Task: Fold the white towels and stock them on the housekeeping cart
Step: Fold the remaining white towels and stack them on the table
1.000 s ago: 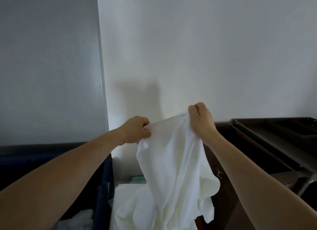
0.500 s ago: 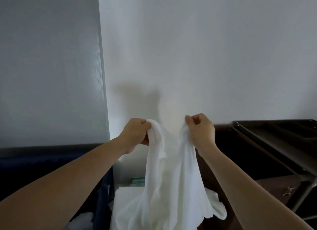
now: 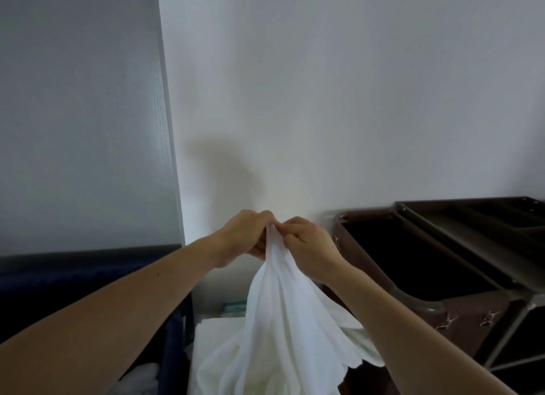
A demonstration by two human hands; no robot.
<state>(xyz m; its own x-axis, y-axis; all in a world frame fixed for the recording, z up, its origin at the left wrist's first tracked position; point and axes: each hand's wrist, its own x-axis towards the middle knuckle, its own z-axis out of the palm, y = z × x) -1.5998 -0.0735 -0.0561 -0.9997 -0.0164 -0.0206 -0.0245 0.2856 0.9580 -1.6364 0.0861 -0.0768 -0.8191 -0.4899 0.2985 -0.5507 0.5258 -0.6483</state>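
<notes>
1. Far left: dark blue bin (image 3: pixel 174 338), its edge running down to the bottom of the frame. White cloth (image 3: pixel 138 378) shows inside it, too blurred to say more.
2. Left hand (image 3: pixel 246 236): fingers curled, pinching the top of the towel (image 3: pixel 283 321).
3. The towel is in the air, bunched at the top between both hands. It hangs in loose folds in front of the wall, and its lower end runs out of the bottom of the frame. It is not on the cart.
4. Behind the hanging towel is a flat white stack (image 3: pixel 216 335), with a greenish packet (image 3: pixel 234 306) past it, near the wall.
5. Right hand (image 3: pixel 311 248): also curled, pinching the same bunched top. Its fingertips meet the left hand's.
6. Right: brown cart (image 3: pixel 472 315) against the wall, with a dark open compartment at its left end and a divided tray (image 3: pixel 460 217) on top toward the right edge. The towel's lower right corner hangs just beside the cart's left end; contact cannot be told.
</notes>
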